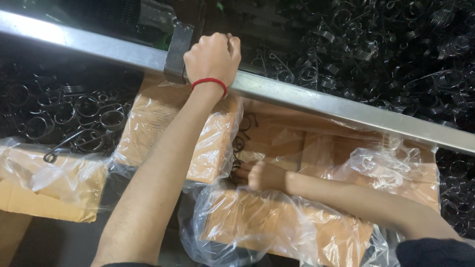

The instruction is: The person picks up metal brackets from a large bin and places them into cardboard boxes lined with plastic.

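Observation:
My left hand (pixel 212 55), with a red string around the wrist, is closed over the top edge of a long grey metal bar (pixel 316 101) that crosses the view diagonally, just right of a dark bracket (pixel 177 52) on it. My right hand (pixel 262 175) reaches down low between cardboard boxes lined with clear plastic bags (pixel 277 222). Its fingers are curled at dark wire springs (pixel 238 163) in the gap; whether it grips one I cannot tell.
Heaps of black coiled wire springs (pixel 376 44) lie beyond the bar and at the left (pixel 74 118). More plastic-lined cardboard boxes stand at the left (pixel 44 183) and centre (pixel 163 128). A loose spring (pixel 59 148) rests on the left box.

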